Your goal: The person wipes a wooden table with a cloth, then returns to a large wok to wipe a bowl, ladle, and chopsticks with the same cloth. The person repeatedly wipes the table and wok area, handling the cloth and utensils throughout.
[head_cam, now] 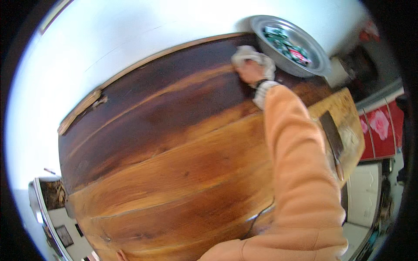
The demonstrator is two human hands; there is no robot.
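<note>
My right hand (250, 71), at the end of an orange sleeve, is closed on a crumpled pale cloth (245, 53). The cloth lies against the far part of a dark and honey-brown wooden tabletop (183, 173), just left of a large metal basin (316, 68). The basin holds green packets and a red and white one. Of my left hand (121, 255), only fingertips show at the bottom edge, by the near edge of the table; the rest is out of view.
At the right, a cleaver (331, 132) with a wooden handle lies on a thick wooden board (354, 114). A white wall (107, 42) borders the far side. A splintered wood strip (81, 109) runs along the far left edge. A dark cord (258, 217) lies near my right arm.
</note>
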